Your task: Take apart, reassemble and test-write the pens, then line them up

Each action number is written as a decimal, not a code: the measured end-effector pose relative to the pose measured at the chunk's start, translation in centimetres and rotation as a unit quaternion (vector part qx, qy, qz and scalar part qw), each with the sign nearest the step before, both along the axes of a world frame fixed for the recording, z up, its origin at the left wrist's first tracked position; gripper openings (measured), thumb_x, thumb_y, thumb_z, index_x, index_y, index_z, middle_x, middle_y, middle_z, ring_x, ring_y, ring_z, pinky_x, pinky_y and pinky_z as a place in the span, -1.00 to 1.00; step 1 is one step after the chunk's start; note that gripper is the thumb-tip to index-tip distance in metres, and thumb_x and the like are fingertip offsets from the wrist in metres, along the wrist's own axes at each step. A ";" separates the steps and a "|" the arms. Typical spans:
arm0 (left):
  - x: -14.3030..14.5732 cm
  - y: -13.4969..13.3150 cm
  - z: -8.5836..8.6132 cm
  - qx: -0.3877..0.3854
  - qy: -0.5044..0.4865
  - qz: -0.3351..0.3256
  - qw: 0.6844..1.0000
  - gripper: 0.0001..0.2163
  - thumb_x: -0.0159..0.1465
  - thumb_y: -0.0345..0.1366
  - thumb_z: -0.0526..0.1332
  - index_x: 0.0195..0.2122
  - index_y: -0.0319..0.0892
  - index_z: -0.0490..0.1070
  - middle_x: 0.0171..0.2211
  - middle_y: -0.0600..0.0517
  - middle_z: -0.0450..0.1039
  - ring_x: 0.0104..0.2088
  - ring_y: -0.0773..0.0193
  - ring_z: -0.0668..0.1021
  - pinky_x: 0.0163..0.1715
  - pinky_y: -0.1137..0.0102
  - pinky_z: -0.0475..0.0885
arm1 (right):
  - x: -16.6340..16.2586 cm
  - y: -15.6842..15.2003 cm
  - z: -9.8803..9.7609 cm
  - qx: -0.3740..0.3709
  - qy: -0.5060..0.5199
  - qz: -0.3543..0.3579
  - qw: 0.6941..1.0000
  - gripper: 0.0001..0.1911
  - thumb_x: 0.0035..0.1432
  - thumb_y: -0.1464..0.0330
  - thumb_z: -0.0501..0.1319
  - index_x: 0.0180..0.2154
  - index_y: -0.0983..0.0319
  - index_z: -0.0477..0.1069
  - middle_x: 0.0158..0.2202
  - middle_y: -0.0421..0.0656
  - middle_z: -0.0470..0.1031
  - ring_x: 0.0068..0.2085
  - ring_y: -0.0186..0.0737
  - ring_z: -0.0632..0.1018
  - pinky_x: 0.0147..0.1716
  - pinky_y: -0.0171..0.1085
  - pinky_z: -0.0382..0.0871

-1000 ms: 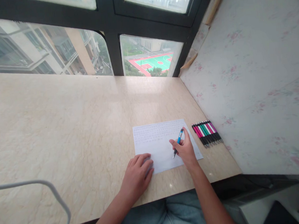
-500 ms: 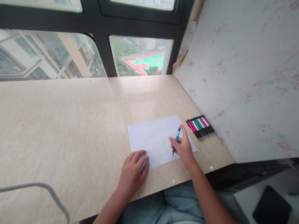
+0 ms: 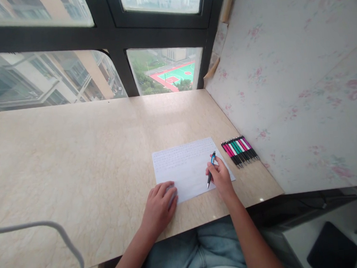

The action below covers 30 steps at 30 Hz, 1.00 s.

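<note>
A white sheet of paper (image 3: pixel 183 171) lies on the pale marble-patterned surface, with lines of small handwriting across its upper part. My left hand (image 3: pixel 161 200) rests over the paper's lower left corner, its fingers spread and slightly bent, holding nothing. Above the lower right of the sheet, my right hand (image 3: pixel 221 176) is closed around a blue and black pen (image 3: pixel 209 179). The pen slants, tip down and to the left; whether the tip touches the paper I cannot tell. Right of the sheet lies a row of several pens (image 3: pixel 239 151) in pink, green, white and purple.
A flowered wall (image 3: pixel 303 98) bounds the surface on the right, and a dark-framed window (image 3: pixel 157 33) stands at the back. A grey curved tube (image 3: pixel 60 230) reaches in at the lower left. Below right is a dark flat object (image 3: pixel 332 247) on a light surface.
In my right hand the pen has turned more upright, and the fingers have closed in around it; the thumb has shifted. My left hand stays on the paper. The camera view has tilted slightly.
</note>
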<state>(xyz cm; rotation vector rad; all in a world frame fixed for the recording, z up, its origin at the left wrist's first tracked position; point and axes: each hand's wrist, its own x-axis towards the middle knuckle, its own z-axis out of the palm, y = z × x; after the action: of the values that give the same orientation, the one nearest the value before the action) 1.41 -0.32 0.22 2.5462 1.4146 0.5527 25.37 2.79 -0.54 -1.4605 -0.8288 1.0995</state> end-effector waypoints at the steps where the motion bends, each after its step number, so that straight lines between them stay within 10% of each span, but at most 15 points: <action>1: 0.0 0.0 0.0 0.001 0.003 0.000 1.000 -0.84 0.32 -0.37 0.10 -0.13 -0.14 0.43 0.00 -0.12 0.46 -0.03 0.05 0.48 -0.06 0.13 0.38 | 0.1 0.0 0.0 -0.001 0.007 0.003 1.000 -0.40 0.11 0.09 0.24 0.11 0.23 0.27 -0.53 -0.30 0.39 -0.58 -0.39 0.30 -0.63 -0.43 0.14; 19: -0.2 0.2 -0.1 0.031 -0.016 0.023 0.999 -0.82 0.29 -0.38 0.12 -0.13 -0.12 0.44 -0.02 -0.10 0.49 -0.06 0.08 0.51 -0.08 0.17 0.40 | 1.7 -0.4 -0.4 0.019 -0.080 0.018 0.996 -0.49 0.09 0.19 0.23 0.05 0.27 0.35 -0.37 -0.15 0.50 -0.46 -0.27 0.44 -0.49 -0.32 0.31; 25: -0.3 0.1 -0.4 0.037 -0.011 0.033 0.999 -0.80 0.28 -0.37 0.13 -0.11 -0.10 0.45 -0.02 -0.09 0.49 -0.05 0.06 0.51 -0.08 0.16 0.40 | 4.5 -0.1 -0.2 0.023 -0.444 0.013 0.896 -0.71 0.13 0.27 0.18 -0.14 0.24 0.50 -0.33 -0.08 0.49 -0.33 -0.15 0.47 -0.32 -0.23 0.30; 30: -0.3 0.0 -0.5 0.053 -0.003 0.038 0.998 -0.80 0.27 -0.37 0.13 -0.12 -0.10 0.46 -0.03 -0.10 0.51 -0.06 0.05 0.52 -0.09 0.15 0.40 | 5.0 -0.2 -0.2 -0.042 -0.538 0.035 0.841 -0.74 0.17 0.26 0.18 -0.13 0.21 0.49 -0.20 -0.07 0.50 -0.26 -0.14 0.51 -0.39 -0.28 0.23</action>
<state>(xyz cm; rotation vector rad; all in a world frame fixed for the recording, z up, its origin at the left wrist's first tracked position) 1.06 -0.32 -0.28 2.5767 1.5242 0.6651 30.36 2.55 -0.70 -2.1401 -1.6128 0.2541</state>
